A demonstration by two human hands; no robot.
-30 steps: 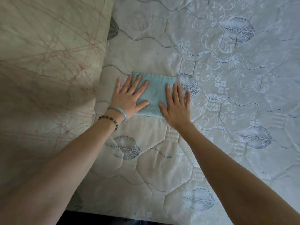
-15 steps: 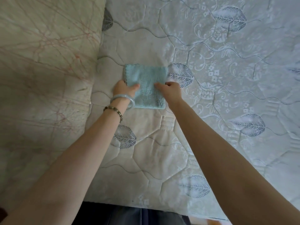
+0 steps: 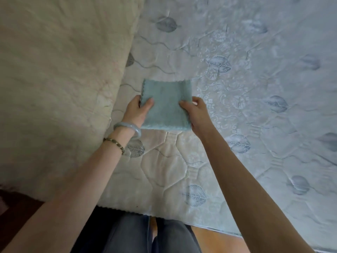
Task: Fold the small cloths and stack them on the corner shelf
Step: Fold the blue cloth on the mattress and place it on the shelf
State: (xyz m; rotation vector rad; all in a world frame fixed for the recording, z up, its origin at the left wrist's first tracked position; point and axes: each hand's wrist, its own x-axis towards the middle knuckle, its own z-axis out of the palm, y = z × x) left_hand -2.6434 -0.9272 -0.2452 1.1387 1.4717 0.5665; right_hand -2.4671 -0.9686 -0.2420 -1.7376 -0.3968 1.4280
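teal cloth [image 3: 166, 105] folded, pinched at both sides by left hand [image 3: 137, 111] and right hand [image 3: 196, 112] above mattress [image 3: 255, 106]; stacking left; shelf unseen

teal cloth [image 3: 166, 105] (plain); white mattress [image 3: 255, 106], grey-blue leaf pattern.

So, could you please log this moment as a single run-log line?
stage: folded cloth pickup | left hand: grips teal cloth left edge | right hand: grips right edge | surface: quilted mattress | shelf: not in view
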